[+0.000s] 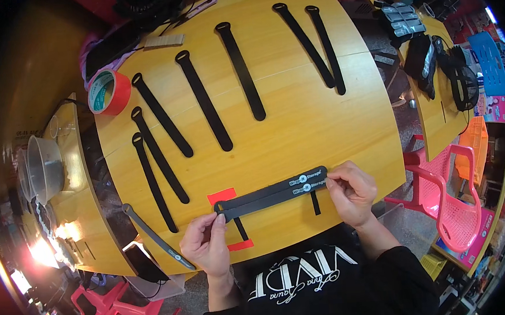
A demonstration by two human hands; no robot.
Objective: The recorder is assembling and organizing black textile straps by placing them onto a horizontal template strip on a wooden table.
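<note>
Two dark hook-and-loop cable straps with white print lie side by side, held level between my hands over the near part of the yellow table. My left hand pinches their slotted left ends between thumb and fingers. At the other ends, my right hand closes its fingertips on the straps. Below them, a thin black strip runs between two pieces of red tape, and a second short black strip shows nearer my right hand. A single printed strap rests at the table's left edge, beside my left hand.
Several black slotted straps are spread over the table's far and left parts. A red tape roll stands at the far left. Pink plastic chairs flank the table. On a right-hand side table are black mesh items.
</note>
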